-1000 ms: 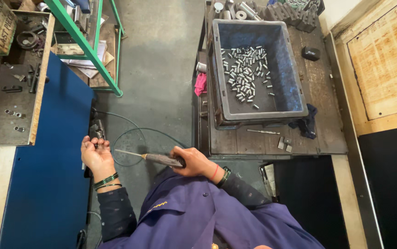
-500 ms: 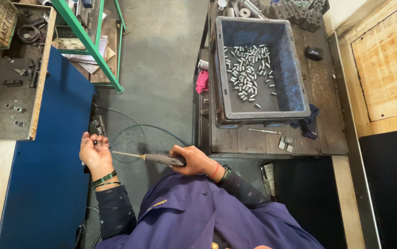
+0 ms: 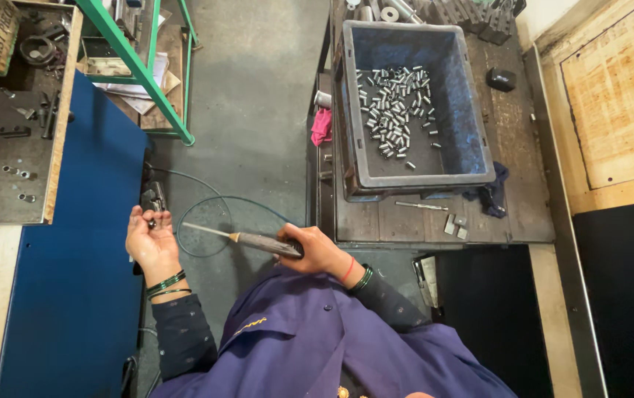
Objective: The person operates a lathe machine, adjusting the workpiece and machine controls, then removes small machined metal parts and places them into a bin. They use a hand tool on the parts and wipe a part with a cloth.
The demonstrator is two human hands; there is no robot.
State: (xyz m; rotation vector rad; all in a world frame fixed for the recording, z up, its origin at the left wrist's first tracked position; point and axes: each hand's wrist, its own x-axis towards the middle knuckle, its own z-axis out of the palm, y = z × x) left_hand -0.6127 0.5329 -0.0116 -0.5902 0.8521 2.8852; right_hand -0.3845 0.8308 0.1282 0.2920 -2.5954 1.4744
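My left hand (image 3: 151, 242) has lifted slightly, fingers pinching a small metal piece (image 3: 152, 222) beside the blue panel (image 3: 74, 280), while my right hand (image 3: 315, 250) stays clamped on the thin file (image 3: 247, 239), its tip now just short of the piece.

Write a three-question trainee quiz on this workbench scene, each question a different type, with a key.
1. True or false: the right hand grips a thin pointed tool by its handle.
2. Multiple choice: where do most of the small metal cylinders lie? A) on the concrete floor B) in the grey-blue crate on the wooden bench C) on the blue panel
3. Fill in: the left hand is turned palm up and holds a small dark ______ in its fingers.

Key
1. True; the tool's tip points toward the left hand.
2. B
3. Part; it is too small to tell its exact kind.
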